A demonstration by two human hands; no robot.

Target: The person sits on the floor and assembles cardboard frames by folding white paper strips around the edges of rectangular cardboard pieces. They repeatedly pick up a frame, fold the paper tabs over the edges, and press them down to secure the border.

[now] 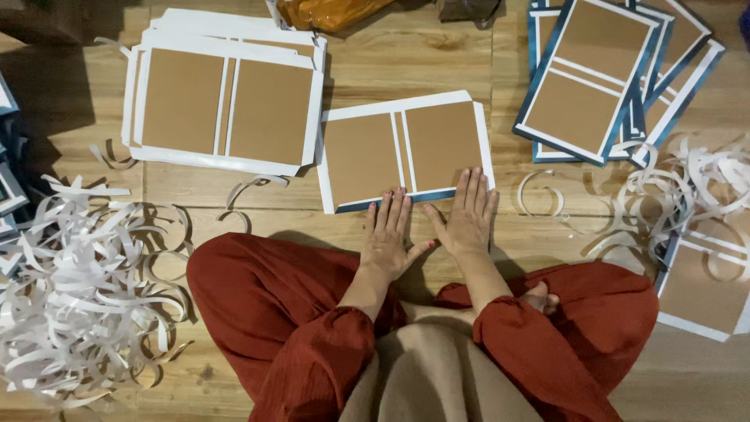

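Note:
A flat book cover (406, 148) lies on the wooden floor in front of me: two brown boards and a narrow spine strip on white paper, with a blue edge showing along its near side. My left hand (388, 238) lies flat with fingers spread, fingertips pressing the near edge of the cover. My right hand (467, 212) lies flat beside it, fingers on the near right corner of the cover. Neither hand holds anything.
A stack of similar white-edged covers (223, 101) sits at the far left, a stack of blue-edged ones (609, 78) at the far right. Curled white paper strips (86, 289) are heaped left and scattered right (687, 187). Another cover (703, 289) lies near right. An orange bag (328, 12) lies at the top.

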